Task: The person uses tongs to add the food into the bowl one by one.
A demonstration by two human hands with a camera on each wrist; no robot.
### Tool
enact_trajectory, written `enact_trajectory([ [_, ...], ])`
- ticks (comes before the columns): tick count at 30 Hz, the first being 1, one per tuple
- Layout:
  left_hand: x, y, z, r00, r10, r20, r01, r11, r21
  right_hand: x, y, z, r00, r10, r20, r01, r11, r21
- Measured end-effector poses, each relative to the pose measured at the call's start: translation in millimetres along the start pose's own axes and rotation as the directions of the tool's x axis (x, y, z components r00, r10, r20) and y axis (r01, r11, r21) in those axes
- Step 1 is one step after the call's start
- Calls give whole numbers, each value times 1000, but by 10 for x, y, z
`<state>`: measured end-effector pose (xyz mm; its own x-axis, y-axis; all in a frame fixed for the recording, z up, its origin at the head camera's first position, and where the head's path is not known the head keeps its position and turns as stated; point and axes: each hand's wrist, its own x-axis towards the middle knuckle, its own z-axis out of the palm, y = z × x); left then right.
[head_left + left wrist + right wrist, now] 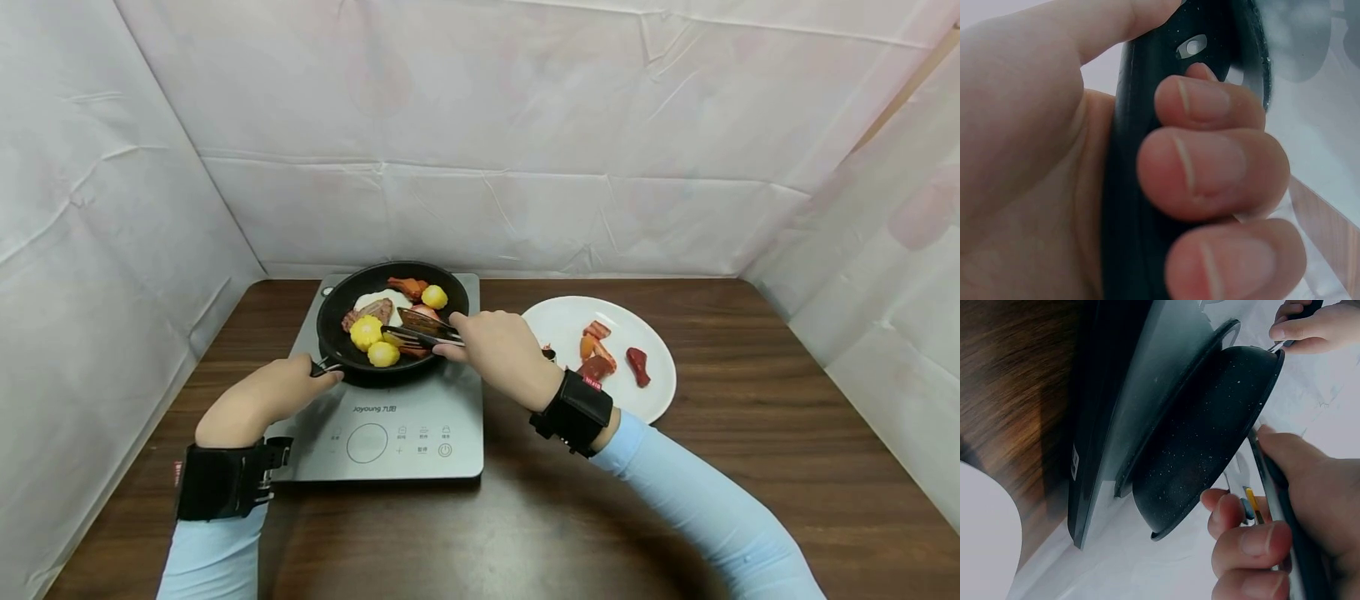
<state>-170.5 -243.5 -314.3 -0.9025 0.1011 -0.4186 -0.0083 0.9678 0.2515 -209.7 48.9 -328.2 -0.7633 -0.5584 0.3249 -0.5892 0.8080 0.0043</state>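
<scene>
My left hand [266,393] grips the black handle [1124,169] of a frying pan [339,302], its fingers curled round it in the left wrist view. The pan sits on a grey induction cooker [315,450]. Over the pan's right rim, my right hand [504,346] holds a pair of tongs [431,337], whose tips reach in among the food. The pan contains a fried egg [400,297], several yellow corn-like pieces [366,332], a brown meat slice [377,310] and a drumstick [407,287]. Whether the tongs clasp any food cannot be made out.
Right of the cooker stands a white plate [651,400] with a dark red drumstick [637,367], a bacon piece [597,329] and other meat pieces; my right forearm partly covers it. Everything stands on a brown wooden table [720,467], with white sheeting [487,217] behind and at the sides.
</scene>
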Motion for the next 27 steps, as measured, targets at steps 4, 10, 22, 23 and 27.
enact_trajectory([
  [4, -4, 0, -2, 1000, 7, -1, -7, 1000, 2, 4, -1, -6, 1000, -5, -6, 5, 1000, -12],
  [10, 7, -10, 2, 1000, 6, -1, -6, 1000, 2, -5, 15, -33, 1000, 10, -16, -11, 999, -39],
  [22, 8, -9, 0, 1000, -4, 8, 4, 1000, -3, -20, 13, -32, 1000, -1, -25, 1, 1000, -13],
  [23, 7, -10, 0, 1000, -6, 9, 6, 1000, -5, -19, 10, -30, 1000, -6, -27, 6, 1000, -11],
  [27, 12, -14, 2, 1000, -9, 8, 9, 1000, -9, -21, 2, -28, 999, -9, -39, 9, 1000, -12],
])
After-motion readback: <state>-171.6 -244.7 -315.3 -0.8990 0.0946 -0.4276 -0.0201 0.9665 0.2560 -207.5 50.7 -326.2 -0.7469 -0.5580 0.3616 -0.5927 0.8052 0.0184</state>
